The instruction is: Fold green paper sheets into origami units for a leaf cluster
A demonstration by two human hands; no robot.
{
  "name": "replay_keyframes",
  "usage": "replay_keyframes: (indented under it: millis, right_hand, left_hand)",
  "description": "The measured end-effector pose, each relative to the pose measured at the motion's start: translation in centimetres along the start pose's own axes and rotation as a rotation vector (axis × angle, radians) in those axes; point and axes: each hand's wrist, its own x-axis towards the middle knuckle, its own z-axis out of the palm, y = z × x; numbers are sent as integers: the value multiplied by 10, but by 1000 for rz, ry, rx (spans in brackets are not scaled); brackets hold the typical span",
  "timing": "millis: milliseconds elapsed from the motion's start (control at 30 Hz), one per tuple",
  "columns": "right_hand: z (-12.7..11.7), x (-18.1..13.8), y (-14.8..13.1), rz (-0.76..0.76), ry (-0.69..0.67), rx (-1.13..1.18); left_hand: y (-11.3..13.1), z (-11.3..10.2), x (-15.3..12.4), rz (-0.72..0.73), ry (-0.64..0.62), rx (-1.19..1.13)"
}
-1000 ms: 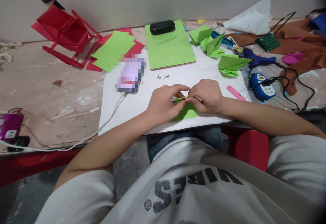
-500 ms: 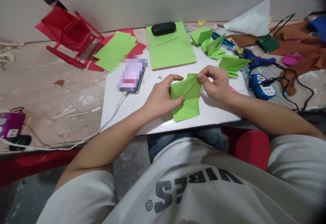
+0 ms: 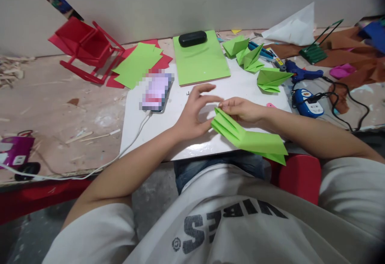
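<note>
A piece of folded green paper (image 3: 260, 144) is tilted over the front edge of the white board (image 3: 150, 136), its pleated end up and left, its wider flaps toward my lap. My right hand (image 3: 242, 109) pinches it at the pleated end, with the fingers partly behind the paper. To the left, my left hand (image 3: 195, 113) is open, fingers curved and spread from the thumb. Its thumb tip is at the pleated end; whether it touches cannot be made out. Several folded green paper pieces (image 3: 272, 79) stand beyond my right hand.
A phone (image 3: 157, 91) on a white cable lies left of my hands. Behind are a green sheet stack (image 3: 204, 63) with a black case (image 3: 192, 38) and a red paper rocking chair (image 3: 87, 51). At right are a blue glue gun (image 3: 303, 71) and a corded blue-and-white device (image 3: 308, 103).
The green paper has turned and shifted right and toward me, its folded end now facing left. My left hand has let go and opened; my right hand has moved lower and left.
</note>
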Motion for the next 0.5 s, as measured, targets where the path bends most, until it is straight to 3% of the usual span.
replay_keyframes:
  millis: [100, 200, 333, 500]
  right_hand:
    - [4, -3, -2, 4, -98, -88]
    - [-1, -4, -7, -16, -54, -152]
    - [-21, -3, -13, -44, 154, -12]
    - [-47, -6, -29, -267, 323, -66]
  left_hand:
    - [2, 7, -3, 110, -111, -101]
    - [0, 11, -6, 148, -69, -181]
    - [-9, 10, -9, -21, 146, -110]
    - [-22, 6, -7, -204, 274, -46]
